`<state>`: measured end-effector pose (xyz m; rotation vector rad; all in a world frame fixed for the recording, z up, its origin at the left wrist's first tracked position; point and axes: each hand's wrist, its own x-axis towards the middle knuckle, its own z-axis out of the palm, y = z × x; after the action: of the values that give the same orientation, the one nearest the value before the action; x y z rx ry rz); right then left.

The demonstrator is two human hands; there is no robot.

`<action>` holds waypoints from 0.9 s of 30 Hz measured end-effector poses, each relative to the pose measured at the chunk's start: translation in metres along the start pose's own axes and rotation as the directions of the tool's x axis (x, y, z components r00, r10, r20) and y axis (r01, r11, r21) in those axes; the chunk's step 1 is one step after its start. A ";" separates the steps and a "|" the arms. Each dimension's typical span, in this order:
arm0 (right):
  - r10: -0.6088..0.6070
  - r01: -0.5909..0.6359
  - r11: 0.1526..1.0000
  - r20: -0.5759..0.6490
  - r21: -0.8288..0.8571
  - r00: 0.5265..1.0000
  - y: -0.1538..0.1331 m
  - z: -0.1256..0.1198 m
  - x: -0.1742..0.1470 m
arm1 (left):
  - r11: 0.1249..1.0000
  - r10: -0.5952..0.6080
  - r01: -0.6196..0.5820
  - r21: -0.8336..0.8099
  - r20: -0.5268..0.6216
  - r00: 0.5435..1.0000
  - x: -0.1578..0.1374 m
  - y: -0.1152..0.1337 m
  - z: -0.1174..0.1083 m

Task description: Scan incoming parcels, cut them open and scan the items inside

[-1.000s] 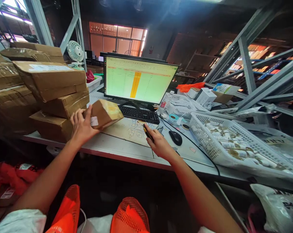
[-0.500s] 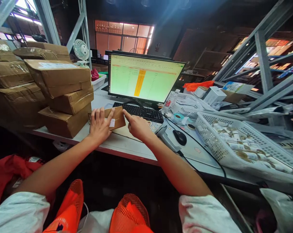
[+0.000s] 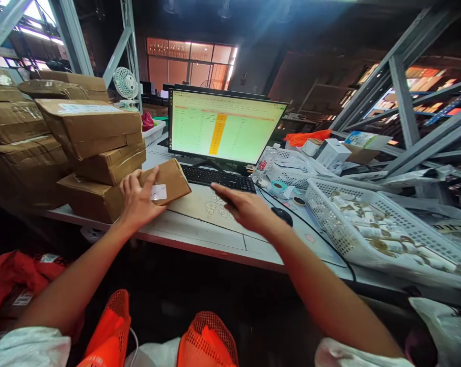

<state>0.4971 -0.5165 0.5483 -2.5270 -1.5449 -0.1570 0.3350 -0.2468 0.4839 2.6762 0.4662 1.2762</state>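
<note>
Gripping a small parcel (image 3: pixel 168 181) label-up, the left hand (image 3: pixel 138 199) is tilting it off the desk (image 3: pixel 199 234); the right hand (image 3: pixel 249 209) is hovering open-fingered, holding nothing.

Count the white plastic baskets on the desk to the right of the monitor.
2. The near basket, holding small rolls, sits at the right edge; the far basket lies behind it, beside the keyboard. Clutter may hide others.

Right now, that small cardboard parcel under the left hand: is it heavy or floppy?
Probably light: the left hand alone tilts the small cardboard parcel up off the table. It looks stiff, its edges staying straight. The tape could make it slightly slippery.
</note>
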 end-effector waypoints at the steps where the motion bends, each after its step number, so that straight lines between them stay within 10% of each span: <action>1: -0.019 0.019 1.000 -0.035 0.005 0.999 0.005 -0.012 0.000 | 0.998 -0.025 0.025 -0.061 0.003 1.000 -0.002 -0.007 -0.002; 7: -0.211 0.212 0.973 0.020 -0.088 0.977 -0.013 -0.050 0.023 | 0.936 -0.032 0.053 -0.349 0.065 0.997 -0.020 -0.025 0.003; 15: -0.382 0.401 0.871 0.121 -0.286 0.916 -0.032 -0.040 0.055 | 0.873 -0.016 0.079 -0.481 0.132 0.991 -0.027 -0.033 0.004; 27: 0.243 -0.112 0.899 0.268 -0.423 0.933 0.077 0.070 0.025 | 0.755 -0.006 0.307 -0.579 0.463 0.886 -0.036 -0.091 0.046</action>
<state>0.5768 -0.5148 0.4766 -3.1398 -1.4943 -0.0499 0.3301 -0.1722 0.4053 2.1558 0.1442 0.5841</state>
